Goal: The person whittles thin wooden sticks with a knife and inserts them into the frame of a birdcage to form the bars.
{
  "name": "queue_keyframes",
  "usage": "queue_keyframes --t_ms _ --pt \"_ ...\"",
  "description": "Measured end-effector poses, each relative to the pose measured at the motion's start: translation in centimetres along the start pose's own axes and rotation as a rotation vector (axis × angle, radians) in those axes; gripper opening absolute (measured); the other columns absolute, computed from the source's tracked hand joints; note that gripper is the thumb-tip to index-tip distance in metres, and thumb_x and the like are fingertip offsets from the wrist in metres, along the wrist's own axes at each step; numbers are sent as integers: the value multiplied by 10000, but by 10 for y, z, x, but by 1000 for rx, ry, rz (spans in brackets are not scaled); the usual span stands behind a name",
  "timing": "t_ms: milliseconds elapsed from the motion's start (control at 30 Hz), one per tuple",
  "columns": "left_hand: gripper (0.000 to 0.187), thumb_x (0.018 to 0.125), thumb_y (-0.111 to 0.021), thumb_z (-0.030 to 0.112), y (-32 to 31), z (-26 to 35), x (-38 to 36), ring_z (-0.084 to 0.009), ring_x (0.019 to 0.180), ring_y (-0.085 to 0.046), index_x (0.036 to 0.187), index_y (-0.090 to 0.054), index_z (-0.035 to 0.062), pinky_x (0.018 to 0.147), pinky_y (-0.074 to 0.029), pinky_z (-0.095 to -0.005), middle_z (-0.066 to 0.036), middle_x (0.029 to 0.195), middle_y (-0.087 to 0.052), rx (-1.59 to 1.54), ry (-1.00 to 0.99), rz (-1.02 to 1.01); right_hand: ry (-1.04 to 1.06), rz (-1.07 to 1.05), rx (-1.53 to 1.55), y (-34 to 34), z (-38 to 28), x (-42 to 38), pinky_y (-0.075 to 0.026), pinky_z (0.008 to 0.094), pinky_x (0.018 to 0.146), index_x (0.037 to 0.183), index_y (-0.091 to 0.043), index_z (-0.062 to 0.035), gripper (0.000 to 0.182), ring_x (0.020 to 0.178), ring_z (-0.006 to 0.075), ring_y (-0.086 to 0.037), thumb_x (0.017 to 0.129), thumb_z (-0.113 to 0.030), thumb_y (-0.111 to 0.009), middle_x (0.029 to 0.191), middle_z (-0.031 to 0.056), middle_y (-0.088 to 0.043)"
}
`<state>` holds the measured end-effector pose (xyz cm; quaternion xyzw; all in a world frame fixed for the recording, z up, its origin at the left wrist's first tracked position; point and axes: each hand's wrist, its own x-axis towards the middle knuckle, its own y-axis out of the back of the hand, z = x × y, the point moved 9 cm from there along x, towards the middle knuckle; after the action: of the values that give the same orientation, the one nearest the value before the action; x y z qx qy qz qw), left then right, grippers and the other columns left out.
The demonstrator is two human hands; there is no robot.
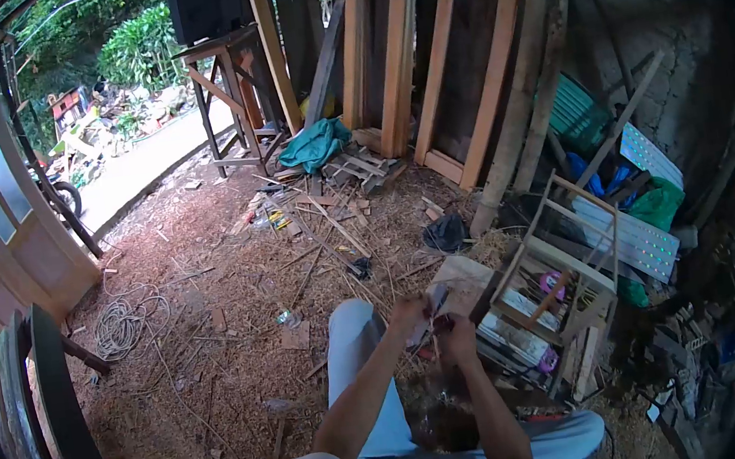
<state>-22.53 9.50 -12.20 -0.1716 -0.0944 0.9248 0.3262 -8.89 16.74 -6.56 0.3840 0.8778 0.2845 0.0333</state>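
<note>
My left hand (409, 311) is closed, its fingers bent close to my right hand, above my knees. My right hand (457, 338) is closed too, with its thumb side turned toward the left. Between the two hands shows a small greyish piece (437, 298), and I cannot tell what either hand grips. Just beyond them lies a pale wooden board (463, 275), which the hands overlap in this view. To the right of my right hand stands a wooden frame (597, 249) with pink-and-white round items (552, 286) among wood pieces.
Wood shavings and offcuts cover the floor (219, 367). A coiled rope (130, 327) lies at left, near a panelled door (30, 243). Tall timber frames (448, 64) lean at the back beside a green cloth (315, 144). Scrap wood (703, 344) piles up at right.
</note>
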Motion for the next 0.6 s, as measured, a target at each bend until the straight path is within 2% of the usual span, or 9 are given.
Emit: queue_keyframes --t_ms 67,133,267,300,333,400,433,500,600 --pt "106 812 -549 69 -17 50 -18 -126 568 -529 724 -600 39 493 -385 -231 -37 658 -575 -37 -94 1 2 7 34 16 -7 1 -493 347 623 810 -687 -41 115 687 217 -665 784 -143 -643 704 123 -659" --pt "86 828 -571 66 -25 77 -4 -118 608 -549 777 -625 23 529 -410 -235 -37 718 -606 -324 -177 -185 103 51 80 38 -24 4 -474 304 613 829 -678 -18 146 634 145 -619 833 -154 -627 683 84 -659" --pt "84 847 -595 69 -50 139 -23 -113 649 -572 872 -649 10 574 -442 -241 -42 769 -632 -22 -335 -59 231 232 361 92 -71 3 -433 290 577 893 -640 31 219 602 109 -530 873 -183 -597 712 73 -643" --pt "104 852 -605 79 -64 152 -35 -113 664 -580 915 -651 11 595 -457 -246 -45 785 -637 -97 -366 -100 75 144 331 95 -67 9 -416 290 567 885 -633 26 205 600 109 -515 878 -176 -597 735 38 -637" --pt "132 857 -615 90 -75 159 -37 -114 679 -588 958 -654 13 617 -473 -251 -47 800 -643 -172 -399 -142 79 148 332 99 -72 12 -416 290 567 885 -633 26 205 600 109 -515 878 -176 -597 735 38 -637" --pt "139 852 -624 93 -94 166 -38 -117 691 -591 970 -652 25 641 -486 -253 -47 809 -641 -151 -418 -207 27 274 578 117 -69 17 -378 266 497 855 -638 6 190 541 83 -481 882 -179 -598 676 21 -606" --pt "137 853 -623 91 -105 168 -41 -120 697 -592 970 -650 26 649 -487 -253 -48 819 -642 -175 -392 -233 -37 255 709 124 -76 14 -309 233 424 831 -639 -20 189 470 48 -414 889 -194 -593 620 5 -576" --pt "106 864 -589 86 -120 173 -33 -146 770 -589 942 -617 20 711 -482 -284 -49 860 -627 -243 -401 -322 -72 304 724 146 -75 12 -282 212 400 841 -632 -30 179 446 38 -395 870 -207 -621 618 2 -562" --pt "135 871 -563 82 -105 212 -15 -145 754 -585 986 -581 13 725 -485 -295 -52 870 -620 -297 -339 -324 -144 395 802 186 -69 -2 -237 184 371 814 -614 -52 164 419 19 -364 839 -207 -661 614 -9 -538"
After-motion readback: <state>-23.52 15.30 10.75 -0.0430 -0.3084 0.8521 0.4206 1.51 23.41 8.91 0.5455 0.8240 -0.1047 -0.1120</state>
